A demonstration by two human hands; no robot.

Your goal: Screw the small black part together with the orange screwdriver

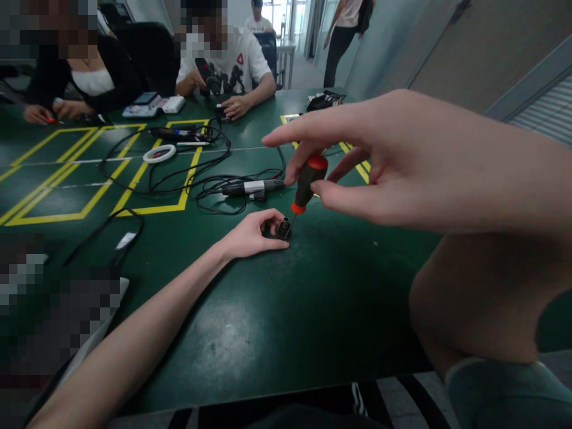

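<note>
My left hand (257,234) rests on the green table, its fingers closed around a small black round part (283,229) with a raised stub on top. Above it, my right hand (379,161) holds a screwdriver (311,179) with a dark handle and orange-red ends, pinched between thumb and fingers while the index finger reaches over the top. The screwdriver leans slightly, and its thin shaft points down to the right side of the black part. Whether the tip sits in a screw is too small to tell.
Just beyond my hands lie a black pen-shaped tool (250,187) and tangled black cables (210,161). A white tape ring (159,154) and yellow tape outlines (152,210) mark the table's left half. Across it sit two people, one in a white shirt (248,56). The table's front edge is near me.
</note>
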